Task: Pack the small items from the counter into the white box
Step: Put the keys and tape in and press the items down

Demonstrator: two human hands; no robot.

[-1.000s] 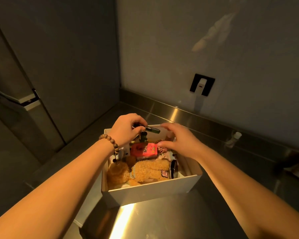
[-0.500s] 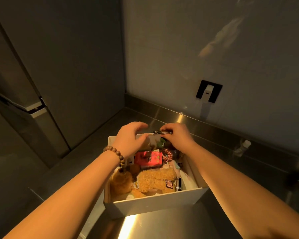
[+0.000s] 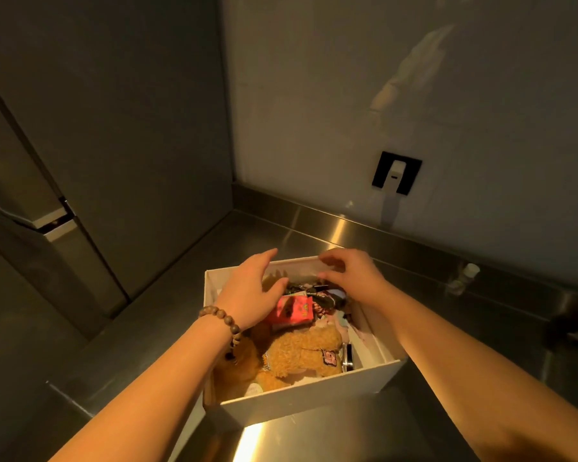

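Note:
The white box [image 3: 301, 398] stands on the steel counter in front of me. Inside lie a tan plush bear [image 3: 301, 353], a red packet [image 3: 292, 310] and a dark green item [image 3: 297, 289] near the far wall. My left hand [image 3: 251, 295], with a bead bracelet on its wrist, hovers over the far left of the box, fingers spread and holding nothing. My right hand [image 3: 351, 275] is over the far right rim, fingers apart and curled; its fingertips are just above the dark item.
A small white-capped bottle [image 3: 464, 278] stands at the counter's back edge on the right. A black wall socket [image 3: 396, 173] is on the wall above. A grey cabinet panel [image 3: 114, 145] closes the left side. A dark object [image 3: 574, 325] lies at the far right.
The dark green item passed from my left hand to my right, then dropped into the box's far end. Both hands now hold nothing, fingers spread.

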